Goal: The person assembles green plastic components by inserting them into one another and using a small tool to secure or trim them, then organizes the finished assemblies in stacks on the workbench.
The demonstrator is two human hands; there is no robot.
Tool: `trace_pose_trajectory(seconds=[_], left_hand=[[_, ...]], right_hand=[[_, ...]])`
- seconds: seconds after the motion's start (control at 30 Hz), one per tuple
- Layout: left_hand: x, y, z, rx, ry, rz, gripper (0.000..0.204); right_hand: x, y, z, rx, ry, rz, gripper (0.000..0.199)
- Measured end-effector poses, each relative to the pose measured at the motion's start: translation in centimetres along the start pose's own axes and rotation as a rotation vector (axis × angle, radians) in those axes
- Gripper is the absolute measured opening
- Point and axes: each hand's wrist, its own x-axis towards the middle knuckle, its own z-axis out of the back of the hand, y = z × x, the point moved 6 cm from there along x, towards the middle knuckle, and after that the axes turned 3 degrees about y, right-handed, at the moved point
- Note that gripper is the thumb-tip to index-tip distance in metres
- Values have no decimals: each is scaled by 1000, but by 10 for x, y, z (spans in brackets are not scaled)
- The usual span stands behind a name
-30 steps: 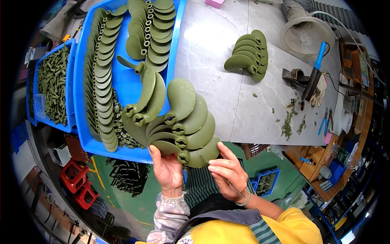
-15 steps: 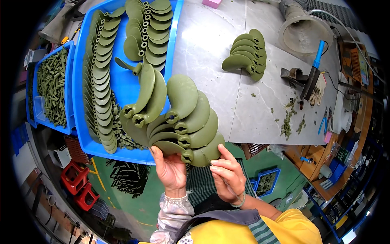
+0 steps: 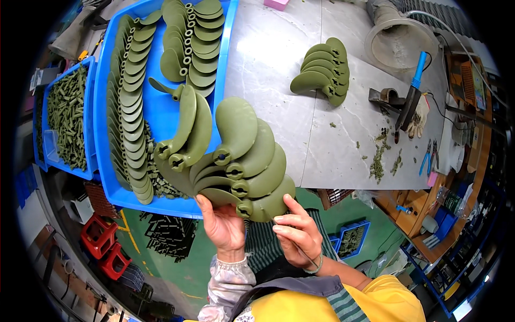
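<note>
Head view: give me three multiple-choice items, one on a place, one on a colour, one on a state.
1. Where does the small separate pile of green blades lie?
A. In the blue tray
B. On the grey table top
C. On the green floor

2. What colour is the big tray holding rows of blades?
A. Blue
B. Red
C. Yellow

3. How is the fanned stack of propeller blades held?
A. Lying free on the table
B. By the left hand alone
C. By both hands, above the table edge

Answers:
1 B: the pile rests on the grey table, right of the tray.
2 A: its rim and floor are bright blue.
3 C: the left hand grips the stack from below and the right hand has its fingers on the lowest blade.
</note>
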Motion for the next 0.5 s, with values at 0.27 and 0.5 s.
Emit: trace_pose_trajectory(seconds=[0.27,0.5], left_hand=[[-1,-3,3,23,-20,-1,48],[-3,-2,1,2,3,-4,49]], right_hand=[[4,2,0,-8,53,48,26],[2,5,1,-28,65,67,28]])
